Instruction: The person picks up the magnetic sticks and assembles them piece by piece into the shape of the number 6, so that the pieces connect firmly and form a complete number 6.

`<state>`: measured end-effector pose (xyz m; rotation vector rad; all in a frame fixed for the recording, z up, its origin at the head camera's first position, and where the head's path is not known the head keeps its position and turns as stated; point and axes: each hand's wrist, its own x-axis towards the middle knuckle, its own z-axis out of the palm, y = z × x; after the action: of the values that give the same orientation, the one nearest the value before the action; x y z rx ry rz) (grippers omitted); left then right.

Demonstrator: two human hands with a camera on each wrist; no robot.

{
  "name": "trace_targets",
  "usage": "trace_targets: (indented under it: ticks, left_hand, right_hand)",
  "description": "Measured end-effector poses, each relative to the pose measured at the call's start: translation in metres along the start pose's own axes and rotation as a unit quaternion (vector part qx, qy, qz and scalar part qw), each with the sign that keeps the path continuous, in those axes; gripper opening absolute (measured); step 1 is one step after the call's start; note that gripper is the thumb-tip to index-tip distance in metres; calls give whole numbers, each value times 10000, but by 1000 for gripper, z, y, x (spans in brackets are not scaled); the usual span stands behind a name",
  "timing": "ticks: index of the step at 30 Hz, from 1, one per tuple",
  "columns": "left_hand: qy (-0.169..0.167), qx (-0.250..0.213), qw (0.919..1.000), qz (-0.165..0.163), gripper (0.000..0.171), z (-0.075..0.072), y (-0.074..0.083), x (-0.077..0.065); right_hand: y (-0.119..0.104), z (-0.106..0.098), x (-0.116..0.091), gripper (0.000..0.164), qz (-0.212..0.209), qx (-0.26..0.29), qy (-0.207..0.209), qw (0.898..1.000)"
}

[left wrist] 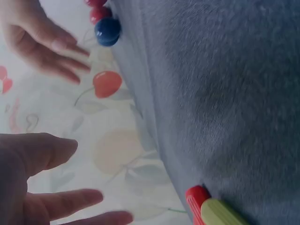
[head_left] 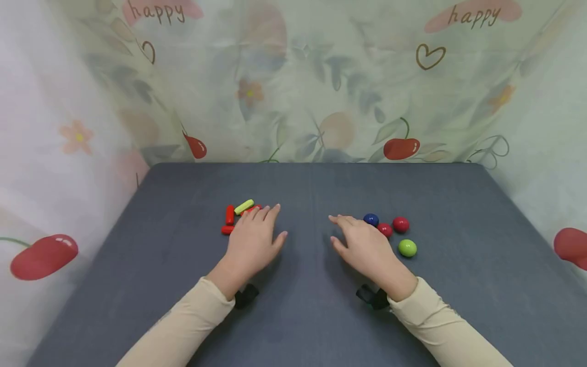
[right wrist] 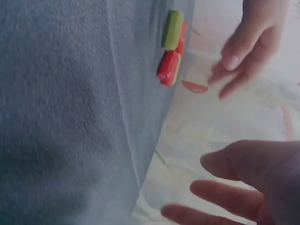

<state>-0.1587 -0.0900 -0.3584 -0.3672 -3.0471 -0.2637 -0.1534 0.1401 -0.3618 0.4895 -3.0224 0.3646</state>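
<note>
You're rocking cream sleeves (head_left: 183, 317) and seeing red and yellow-green sticks (head_left: 244, 206), blue, red and lime balls (head_left: 407, 248), a blue-grey tabletop (head_left: 304, 306), plus a pale curtain (head_left: 293, 66) printed with red cherries (head_left: 401, 149).

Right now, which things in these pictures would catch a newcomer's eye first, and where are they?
Probably the bare left hand and bare right hand, reaching from cream fabric sleeves above the dark grey, cloth-like table. Next might come the short red sticks and short yellow-green stick on the table near the left hand, and the glossy red balls, dark-blue ball and lime-green ball near the right hand.
</note>
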Motion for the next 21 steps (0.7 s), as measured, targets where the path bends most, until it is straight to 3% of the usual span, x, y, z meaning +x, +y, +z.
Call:
trace_targets:
  ticks: [8, 12, 21]
  left_hand:
    - [130, -1042, 9931, -529, 34, -20, -22, -4]
    - [290, -1448, 9863, -739, 30, -25, -38, -7]
    - [-129, -1642, 9819, -936, 31, -22, -60, -9]
  right_hand:
    - [19, -13, -8, 27, 240, 1178, 434, 9918]
    - [35, -17, -15, 24, 291, 1640, 642, 9839]
    - [69, -16, -28, 23, 169, 2112, 1339, 9681]
